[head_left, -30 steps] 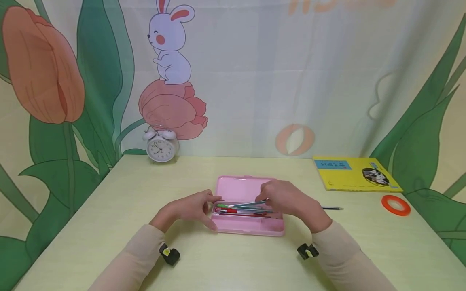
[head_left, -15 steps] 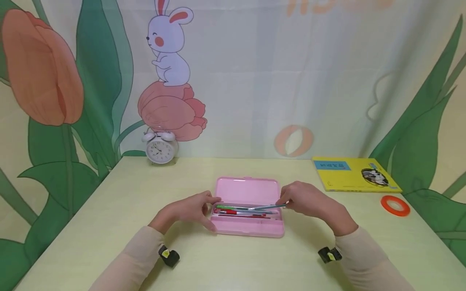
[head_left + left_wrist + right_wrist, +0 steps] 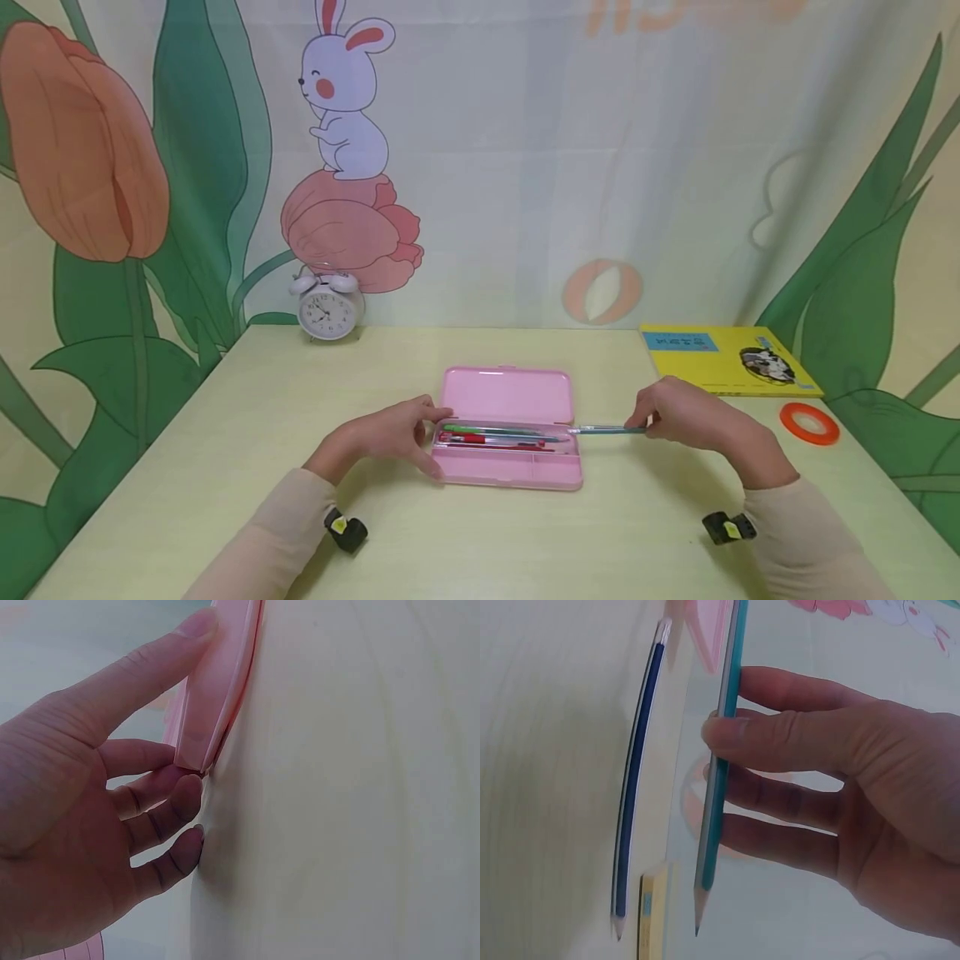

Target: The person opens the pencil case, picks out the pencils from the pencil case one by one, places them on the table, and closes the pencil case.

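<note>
An open pink pencil case (image 3: 506, 396) lies on the table with its lid tipped back; several pens and pencils, among them a red-capped pen (image 3: 468, 438), fill its long compartment. My left hand (image 3: 390, 429) holds the case's left end between thumb and fingers, and in the left wrist view the thumb (image 3: 150, 675) presses along its side. To the right of the case, my right hand (image 3: 693, 414) pinches a teal and silver pencil (image 3: 718, 780), its sharpened tip free. A dark blue pencil (image 3: 637, 772) lies on the table beside it, hidden behind that hand in the head view.
At the back left stands a white alarm clock (image 3: 327, 308). A yellow book (image 3: 727, 362) lies at the back right, with an orange tape roll (image 3: 810, 423) in front of it. A printed curtain (image 3: 480, 167) hangs behind the table (image 3: 465, 542).
My right hand has drawn the teal pencil out of the case and moved right with it, covering the dark pencil seen earlier on the table. The left hand stays on the case.
</note>
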### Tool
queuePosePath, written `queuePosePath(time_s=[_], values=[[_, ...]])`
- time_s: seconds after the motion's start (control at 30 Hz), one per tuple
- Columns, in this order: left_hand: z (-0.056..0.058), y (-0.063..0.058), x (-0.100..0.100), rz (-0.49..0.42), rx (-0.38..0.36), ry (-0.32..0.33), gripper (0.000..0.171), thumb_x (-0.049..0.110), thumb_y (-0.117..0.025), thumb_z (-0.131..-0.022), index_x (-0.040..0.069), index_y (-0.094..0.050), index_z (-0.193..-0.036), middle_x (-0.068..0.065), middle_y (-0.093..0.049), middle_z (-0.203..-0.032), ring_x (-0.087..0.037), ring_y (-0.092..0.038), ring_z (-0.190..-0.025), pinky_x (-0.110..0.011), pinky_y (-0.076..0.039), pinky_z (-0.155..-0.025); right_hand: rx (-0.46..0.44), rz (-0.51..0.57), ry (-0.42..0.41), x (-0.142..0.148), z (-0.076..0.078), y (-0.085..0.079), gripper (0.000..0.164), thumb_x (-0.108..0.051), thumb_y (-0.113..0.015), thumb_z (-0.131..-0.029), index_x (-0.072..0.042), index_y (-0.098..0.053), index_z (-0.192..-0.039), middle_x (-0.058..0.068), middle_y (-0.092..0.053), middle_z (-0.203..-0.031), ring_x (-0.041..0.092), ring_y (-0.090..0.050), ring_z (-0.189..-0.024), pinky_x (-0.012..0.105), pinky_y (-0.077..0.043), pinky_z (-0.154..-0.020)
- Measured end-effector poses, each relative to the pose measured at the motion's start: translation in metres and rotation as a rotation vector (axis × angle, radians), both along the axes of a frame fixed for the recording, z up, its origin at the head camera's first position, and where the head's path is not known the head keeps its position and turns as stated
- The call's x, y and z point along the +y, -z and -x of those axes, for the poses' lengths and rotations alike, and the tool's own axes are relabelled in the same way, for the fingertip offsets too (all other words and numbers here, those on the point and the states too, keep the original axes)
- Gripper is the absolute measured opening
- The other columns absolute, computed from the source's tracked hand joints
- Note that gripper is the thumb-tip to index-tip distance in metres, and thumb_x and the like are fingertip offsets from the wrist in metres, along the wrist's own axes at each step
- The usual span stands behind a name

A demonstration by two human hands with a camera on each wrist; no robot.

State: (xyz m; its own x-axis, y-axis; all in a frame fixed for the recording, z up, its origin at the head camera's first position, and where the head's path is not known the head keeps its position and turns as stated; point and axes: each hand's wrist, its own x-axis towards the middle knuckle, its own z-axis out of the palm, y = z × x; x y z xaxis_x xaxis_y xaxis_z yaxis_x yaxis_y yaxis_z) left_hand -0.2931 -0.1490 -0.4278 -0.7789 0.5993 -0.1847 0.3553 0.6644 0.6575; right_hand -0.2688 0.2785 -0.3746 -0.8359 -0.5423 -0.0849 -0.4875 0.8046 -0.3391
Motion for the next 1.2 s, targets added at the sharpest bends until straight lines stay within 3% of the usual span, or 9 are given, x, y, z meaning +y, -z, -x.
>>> queuePosePath(time_s=[0.2, 0.43, 0.63, 0.93, 1.2], values=[[0.0, 0.0, 0.0, 0.002, 0.003, 0.001, 0.095, 0.035, -0.092, -0.071, 0.009, -0.046, -0.15, -0.006, -0.049, -0.103, -0.021, -0.048, -0.092, -0.032, -0.039, -0.071, -0.064, 0.009, 0.044, 0.014, -0.002, 0.004, 0.026, 0.008, -0.078, -0.079, -0.01, -0.082, -0.097, -0.004, -0.072, -0.091, 0.011, -0.059, -0.074, 0.027, -0.052, -0.069], [0.0, 0.0, 0.0, -0.007, 0.003, 0.002, 0.094, 0.034, -0.093, -0.07, 0.009, -0.048, -0.149, -0.006, -0.049, -0.101, -0.021, -0.048, -0.091, -0.031, -0.039, -0.071, -0.067, -0.022, 0.055, 0.02, 0.0, 0.009, 0.026, 0.01, -0.081, -0.074, -0.011, -0.083, -0.089, -0.002, -0.072, -0.088, 0.013, -0.059, -0.075, 0.029, -0.053, -0.068], [0.0, 0.0, 0.0, -0.006, 0.007, -0.002, 0.094, 0.033, -0.093, -0.07, 0.008, -0.048, -0.149, -0.006, -0.049, -0.099, -0.021, -0.048, -0.091, -0.031, -0.039, -0.07, -0.102, -0.042, 0.09, 0.024, 0.002, 0.016, 0.028, 0.01, -0.08, -0.074, -0.015, -0.082, -0.087, -0.005, -0.068, -0.087, 0.016, -0.056, -0.078, 0.03, -0.05, -0.069], [0.002, 0.002, -0.001, -0.013, 0.002, 0.0, 0.096, 0.034, -0.093, -0.069, 0.008, -0.047, -0.149, -0.007, -0.048, -0.1, -0.021, -0.048, -0.091, -0.031, -0.039, -0.07, -0.116, -0.032, 0.064, 0.03, 0.008, 0.021, 0.028, 0.011, -0.078, -0.074, -0.013, -0.081, -0.087, -0.005, -0.067, -0.085, 0.014, -0.054, -0.077, 0.031, -0.05, -0.071], [0.001, 0.003, -0.001, -0.013, 0.004, -0.002, 0.096, 0.034, -0.093, -0.069, 0.008, -0.048, -0.149, -0.008, -0.048, -0.098, -0.021, -0.047, -0.089, -0.031, -0.038, -0.07, -0.129, -0.01, 0.118, 0.03, 0.011, 0.027, 0.023, 0.007, -0.081, -0.074, -0.012, -0.082, -0.087, -0.003, -0.069, -0.088, 0.016, -0.056, -0.078, 0.034, -0.051, -0.073]])
